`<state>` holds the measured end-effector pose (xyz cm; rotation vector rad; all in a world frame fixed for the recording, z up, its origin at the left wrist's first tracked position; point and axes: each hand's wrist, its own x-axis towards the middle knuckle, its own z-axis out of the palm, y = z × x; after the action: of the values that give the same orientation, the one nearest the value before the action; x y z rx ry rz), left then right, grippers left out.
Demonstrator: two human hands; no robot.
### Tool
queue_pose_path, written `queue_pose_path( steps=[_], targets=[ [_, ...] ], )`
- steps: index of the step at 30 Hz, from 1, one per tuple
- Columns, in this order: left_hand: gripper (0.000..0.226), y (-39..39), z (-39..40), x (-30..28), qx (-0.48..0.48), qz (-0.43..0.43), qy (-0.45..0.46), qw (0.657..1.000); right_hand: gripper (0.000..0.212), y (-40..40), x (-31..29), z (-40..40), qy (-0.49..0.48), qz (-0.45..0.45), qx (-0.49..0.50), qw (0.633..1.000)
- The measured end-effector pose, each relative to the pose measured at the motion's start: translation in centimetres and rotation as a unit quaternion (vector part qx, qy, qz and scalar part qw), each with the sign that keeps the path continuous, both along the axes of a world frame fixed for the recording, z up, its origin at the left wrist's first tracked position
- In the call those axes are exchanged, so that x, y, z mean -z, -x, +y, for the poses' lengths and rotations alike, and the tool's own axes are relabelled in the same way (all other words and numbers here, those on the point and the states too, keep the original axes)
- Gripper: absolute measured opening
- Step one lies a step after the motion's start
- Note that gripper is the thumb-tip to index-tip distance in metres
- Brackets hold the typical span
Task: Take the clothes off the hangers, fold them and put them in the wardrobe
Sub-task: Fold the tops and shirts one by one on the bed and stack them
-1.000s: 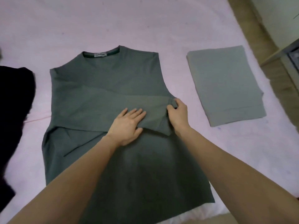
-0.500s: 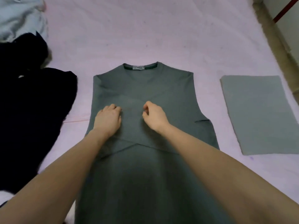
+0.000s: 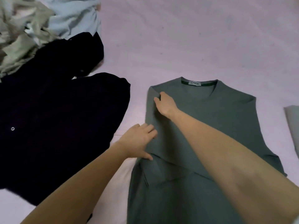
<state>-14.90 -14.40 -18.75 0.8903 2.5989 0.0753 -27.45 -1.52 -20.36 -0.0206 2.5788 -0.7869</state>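
— Right hand (image 3: pixel 165 103)?
— Reaching across to the left shoulder of the green shirt (image 3: pixel 210 126), fingers curled and pinching the fabric near that shoulder edge.
— Left hand (image 3: pixel 139 141)?
— Lying flat on the shirt's left side edge, fingers spread and straight, thumb pointing along the folded sleeve; pressing, not gripping.
— And the shirt itself?
— Spread face-up on the pink bed sheet (image 3: pixel 178 38), collar and white label (image 3: pixel 195 83) away from the camera, both sleeves folded across the chest.
— Further out?
— Just left of the shirt, a dark navy garment (image 3: pixel 56 126) heaped loosely, with a small metal eyelet (image 3: pixel 12 128) showing. Behind that, crumpled beige cloth (image 3: pixel 17 38) and pale blue cloth (image 3: pixel 76 18) at the top left corner. At the far right edge, a sliver of folded grey fabric (image 3: pixel 292 126), apart from the shirt.
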Motion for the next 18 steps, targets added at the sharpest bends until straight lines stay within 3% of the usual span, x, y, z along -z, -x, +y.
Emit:
queue_pose_path(
  steps=[2,7,12,14,18],
  targets=[
    [0.059,-0.2,0.1,0.6,0.032,0.024,0.004,0.999,0.020,-0.2,0.4,-0.7,0.018,-0.002,-0.014,1.000],
    [0.024,-0.7,-1.1,0.6,0.088,0.086,-0.051,0.991,0.043,1.1,0.4,-2.3,0.063,0.015,0.010,0.998],
    [0.016,-2.3,-3.6,1.3,0.047,0.105,-0.069,0.991,0.021,3.3,1.0,-3.7,-0.018,-0.003,0.058,0.998],
    [0.016,-2.7,-4.6,1.6,0.022,0.092,-0.059,0.994,0.027,3.7,1.0,-4.3,0.043,0.000,0.063,0.997],
    [0.011,-2.8,-5.2,1.9,-0.015,0.063,-0.023,0.998,0.013,4.1,1.7,-4.4,0.136,-0.014,0.097,0.986]
  ],
)
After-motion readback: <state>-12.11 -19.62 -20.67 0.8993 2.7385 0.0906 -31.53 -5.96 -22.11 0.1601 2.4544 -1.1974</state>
